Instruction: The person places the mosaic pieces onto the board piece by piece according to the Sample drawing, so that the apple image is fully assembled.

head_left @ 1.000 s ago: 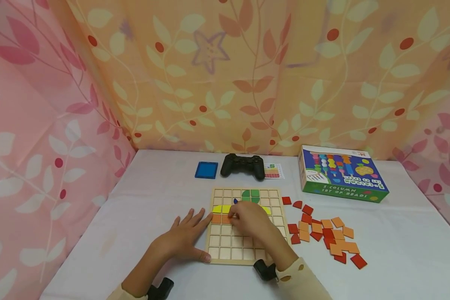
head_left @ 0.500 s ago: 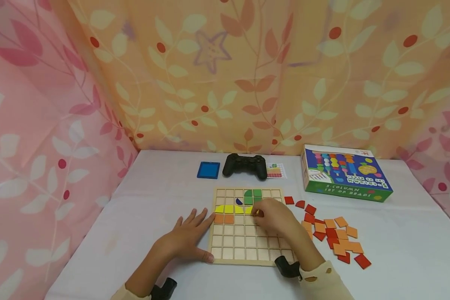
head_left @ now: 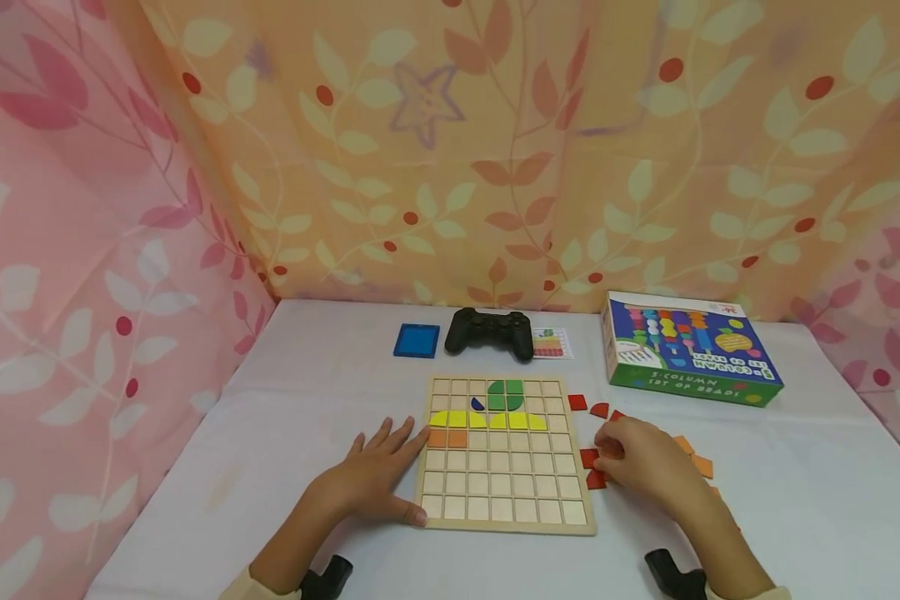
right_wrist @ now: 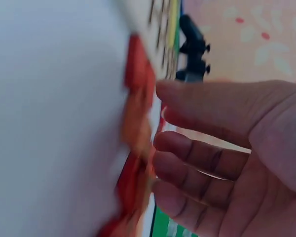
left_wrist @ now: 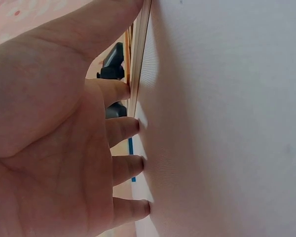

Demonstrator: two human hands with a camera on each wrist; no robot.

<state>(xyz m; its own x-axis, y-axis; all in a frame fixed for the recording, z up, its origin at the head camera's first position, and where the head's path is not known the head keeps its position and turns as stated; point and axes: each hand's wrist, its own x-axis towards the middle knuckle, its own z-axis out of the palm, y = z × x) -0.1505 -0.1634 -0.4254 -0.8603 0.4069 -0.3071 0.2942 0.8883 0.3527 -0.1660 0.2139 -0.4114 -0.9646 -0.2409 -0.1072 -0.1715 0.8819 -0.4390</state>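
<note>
At the lower middle of the frame, the left hand (head_left: pixel 378 479) lies with fingers spread, thumb and index finger touching the left edge of a wooden grid board (head_left: pixel 510 528). Right of centre, the right hand (head_left: pixel 648 467) is over loose red tiles (head_left: pixel 596 479) and orange tiles (head_left: pixel 702 466), fingers bent, thumb close to index finger; whether it holds a tile cannot be told. In the board sit two orange squares (head_left: pixel 447 438), then a yellow row (head_left: pixel 497 421), a blue piece (head_left: pixel 477 403) and green pieces (head_left: pixel 506 395). Farther back on the white counter (head_left: pixel 307 367) are a blue tray (head_left: pixel 417 341), black game controller (head_left: pixel 489 333), picture card (head_left: pixel 553 342) and, at right, a bead-set box (head_left: pixel 693 350).
</note>
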